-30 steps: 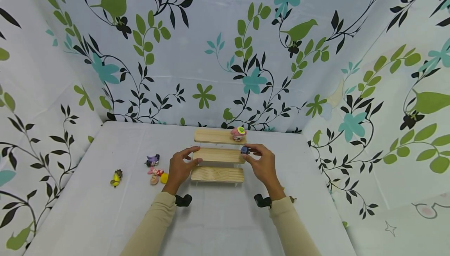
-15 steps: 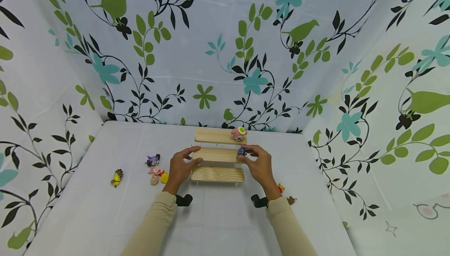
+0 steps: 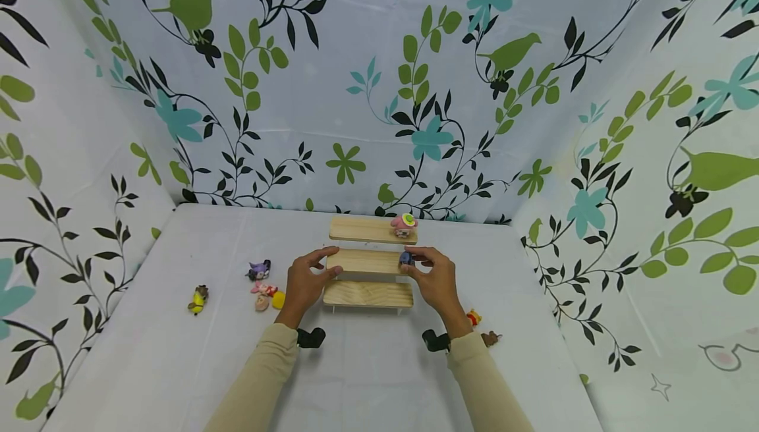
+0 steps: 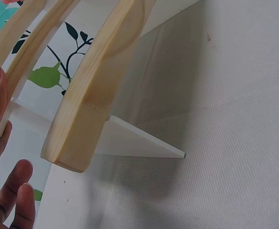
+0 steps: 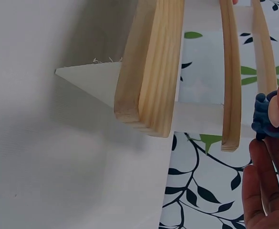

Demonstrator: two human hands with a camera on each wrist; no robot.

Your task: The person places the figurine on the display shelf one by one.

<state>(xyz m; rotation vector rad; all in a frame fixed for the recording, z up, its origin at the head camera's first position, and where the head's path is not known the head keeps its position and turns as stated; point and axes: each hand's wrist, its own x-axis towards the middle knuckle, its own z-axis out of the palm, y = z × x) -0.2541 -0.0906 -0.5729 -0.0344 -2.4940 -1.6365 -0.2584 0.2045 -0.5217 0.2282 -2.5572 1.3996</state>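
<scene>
A three-tier wooden display shelf with white side supports stands on the table. My left hand grips the left end of its middle plank; the left wrist view has the thumb and a finger at that plank's end. At the right end of the same tier, my right hand pinches a small blue figurine between thumb and fingers. The right wrist view shows this blue figurine close to the planks; whether it touches the wood I cannot tell. A pink figurine sits on the top tier's right end.
Left of the shelf lie a purple figurine, a pink-and-red one, a peach piece and a yellow piece. Farther left is a yellow-and-brown figurine. Red-and-yellow and brown figurines lie by the right forearm.
My right hand has moved slightly left and a little down with the blue figurine, over the middle tier's right end. The left hand stays on the shelf. More of the figurines beside the right forearm shows.
</scene>
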